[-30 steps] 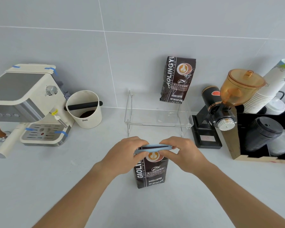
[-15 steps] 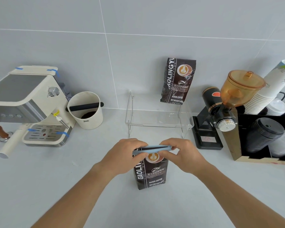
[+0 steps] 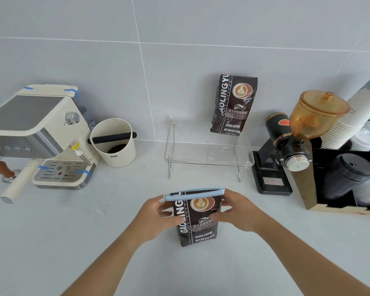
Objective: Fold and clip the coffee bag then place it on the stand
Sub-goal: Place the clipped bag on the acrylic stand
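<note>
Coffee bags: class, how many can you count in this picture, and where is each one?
2. One coffee bag stands on the counter, held between the left hand and right hand, a blue clip across its top. The other bag stands on the stand. None seems hidden.

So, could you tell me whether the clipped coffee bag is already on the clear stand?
No, the clipped coffee bag stands on the counter before the stand.

A wall (image 3: pixel 94 60) of big, pale grey tiles with thin white lines between them stands behind a smooth, light grey bench (image 3: pixel 51 242) in soft, even light.
</note>
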Demonstrator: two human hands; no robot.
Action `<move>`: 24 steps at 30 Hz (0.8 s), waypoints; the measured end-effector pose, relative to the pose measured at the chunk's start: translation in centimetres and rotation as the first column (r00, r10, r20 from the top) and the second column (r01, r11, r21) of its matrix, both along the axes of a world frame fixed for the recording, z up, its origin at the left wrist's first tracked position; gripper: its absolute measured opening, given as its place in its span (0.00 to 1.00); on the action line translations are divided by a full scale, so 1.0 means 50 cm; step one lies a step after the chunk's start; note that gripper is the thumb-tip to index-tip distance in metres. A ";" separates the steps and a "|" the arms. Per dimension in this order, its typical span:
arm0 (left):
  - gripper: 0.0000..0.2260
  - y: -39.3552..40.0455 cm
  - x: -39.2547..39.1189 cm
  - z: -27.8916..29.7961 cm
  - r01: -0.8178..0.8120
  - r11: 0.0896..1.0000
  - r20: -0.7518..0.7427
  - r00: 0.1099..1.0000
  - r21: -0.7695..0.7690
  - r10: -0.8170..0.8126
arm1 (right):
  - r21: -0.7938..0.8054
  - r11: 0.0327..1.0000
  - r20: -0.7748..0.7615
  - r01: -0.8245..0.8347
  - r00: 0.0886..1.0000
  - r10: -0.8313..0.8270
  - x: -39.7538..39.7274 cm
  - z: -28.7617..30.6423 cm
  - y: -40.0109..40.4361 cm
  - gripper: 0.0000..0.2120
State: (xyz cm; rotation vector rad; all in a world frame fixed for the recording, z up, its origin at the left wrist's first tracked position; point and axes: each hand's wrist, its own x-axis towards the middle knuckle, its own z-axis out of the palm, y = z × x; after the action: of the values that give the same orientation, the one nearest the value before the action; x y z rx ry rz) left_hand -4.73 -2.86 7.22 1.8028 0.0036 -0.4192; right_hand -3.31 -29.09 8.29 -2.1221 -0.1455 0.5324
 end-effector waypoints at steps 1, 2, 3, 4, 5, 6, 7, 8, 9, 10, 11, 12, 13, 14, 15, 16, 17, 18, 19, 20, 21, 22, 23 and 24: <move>0.23 -0.004 -0.004 -0.009 0.010 1.000 -0.007 1.000 0.017 -0.010 | -0.012 1.000 -0.019 -0.004 1.000 0.004 -0.003 -0.007 0.000 0.29; 0.25 -0.008 -0.008 -0.017 0.017 0.999 -0.013 1.000 0.038 -0.017 | -0.019 1.000 -0.032 -0.009 0.999 0.008 -0.006 -0.015 0.001 0.29; 0.27 -0.011 -0.013 -0.025 0.019 0.998 -0.018 1.000 0.055 -0.018 | -0.026 1.000 -0.046 -0.013 0.999 0.012 -0.010 -0.022 0.002 0.30; 0.28 -0.012 -0.016 -0.036 0.016 0.998 -0.019 1.000 0.063 -0.015 | -0.027 1.000 -0.057 -0.015 0.998 0.013 -0.013 -0.029 0.003 0.30; 0.29 -0.013 -0.019 -0.047 0.008 0.998 -0.021 1.000 0.059 -0.006 | -0.028 1.000 -0.066 -0.013 0.998 0.011 -0.016 -0.036 0.003 0.30; 0.29 -0.014 -0.021 -0.055 -0.006 0.999 -0.019 1.000 0.045 0.007 | -0.028 1.000 -0.070 -0.006 0.998 0.004 -0.017 -0.042 0.003 0.31; 0.29 -0.015 -0.023 -0.060 -0.022 0.999 -0.014 1.000 0.036 0.023 | -0.023 1.000 -0.070 0.004 0.998 -0.005 -0.018 -0.045 0.002 0.31; 0.28 -0.016 -0.023 -0.062 -0.035 0.999 -0.007 0.999 0.034 0.036 | -0.019 1.000 -0.065 0.012 0.998 -0.013 -0.018 -0.049 0.001 0.30; 0.27 -0.018 -0.023 -0.063 -0.041 0.998 -0.002 0.999 0.037 0.041 | -0.018 1.000 -0.057 0.020 0.998 -0.021 -0.018 -0.050 0.001 0.29; 0.26 -0.018 -0.023 -0.063 -0.042 0.998 0.004 0.999 0.037 0.042 | -0.019 0.999 -0.048 0.026 0.999 -0.027 -0.019 -0.049 0.001 0.28; 0.25 -0.018 -0.021 -0.062 -0.043 0.998 0.008 0.999 0.037 0.043 | -0.019 0.999 -0.040 0.032 0.999 -0.033 -0.019 -0.048 0.000 0.28; 0.25 -0.018 -0.019 -0.060 -0.047 0.998 0.013 0.999 0.033 0.046 | -0.016 0.999 -0.031 0.039 0.999 -0.040 -0.019 -0.047 0.000 0.27; 0.24 -0.017 -0.016 -0.055 -0.052 0.998 0.021 0.998 0.029 0.052 | -0.013 0.999 -0.023 0.047 0.999 -0.047 -0.018 -0.045 -0.001 0.27; 0.24 -0.016 -0.010 -0.050 -0.056 0.998 0.031 0.998 0.021 0.055 | -0.008 0.999 -0.013 0.049 0.999 -0.049 -0.015 -0.041 -0.001 0.27; 0.24 -0.016 -0.004 -0.042 -0.059 0.998 0.042 0.997 0.015 0.058 | -0.005 0.999 0.001 0.052 0.999 -0.052 -0.011 -0.036 -0.001 0.27; 0.24 -0.016 0.003 -0.032 -0.059 0.998 0.055 0.997 0.009 0.058 | 0.000 0.998 0.017 0.058 0.998 -0.058 -0.006 -0.029 0.000 0.27; 0.24 -0.016 0.011 -0.019 -0.059 0.998 0.065 0.996 0.004 0.058 | 0.010 0.998 0.036 0.067 0.997 -0.068 0.000 -0.020 0.001 0.28; 0.24 -0.015 0.018 -0.007 -0.058 0.998 0.074 0.996 -0.004 0.059 | 0.020 0.997 0.056 0.078 0.995 -0.079 0.005 -0.012 0.001 0.28; 0.24 -0.015 0.029 0.006 -0.063 0.998 0.090 0.994 -0.015 0.064 | 0.030 0.996 0.085 0.087 0.992 -0.089 0.015 0.001 0.002 0.28; 0.24 -0.013 0.037 0.017 -0.067 0.997 0.103 0.992 -0.029 0.069 | 0.036 0.995 0.105 0.094 0.990 -0.097 0.022 0.012 0.002 0.28; 0.25 -0.013 0.046 0.029 -0.072 0.996 0.111 0.991 -0.046 0.076 | 0.047 0.994 0.121 0.102 0.987 -0.107 0.030 0.025 0.003 0.27; 0.26 -0.011 0.054 0.042 -0.078 0.995 0.123 0.989 -0.063 0.085 | 0.060 0.992 0.136 0.111 0.984 -0.119 0.037 0.037 0.003 0.27; 0.26 -0.010 0.064 0.056 -0.085 0.994 0.141 0.985 -0.074 0.095 | 0.071 0.990 0.151 0.122 0.980 -0.132 0.046 0.052 0.004 0.27; 0.26 -0.009 0.073 0.067 -0.087 0.993 0.159 0.982 -0.079 0.099 | 0.077 0.989 0.163 0.128 0.977 -0.139 0.052 0.065 0.006 0.27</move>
State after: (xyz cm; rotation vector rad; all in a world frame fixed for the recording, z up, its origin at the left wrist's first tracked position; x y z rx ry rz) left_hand -1.11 -3.30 10.58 1.7535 -0.0401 -0.2024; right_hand -0.73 -28.81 11.56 -2.0935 -0.1132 0.2657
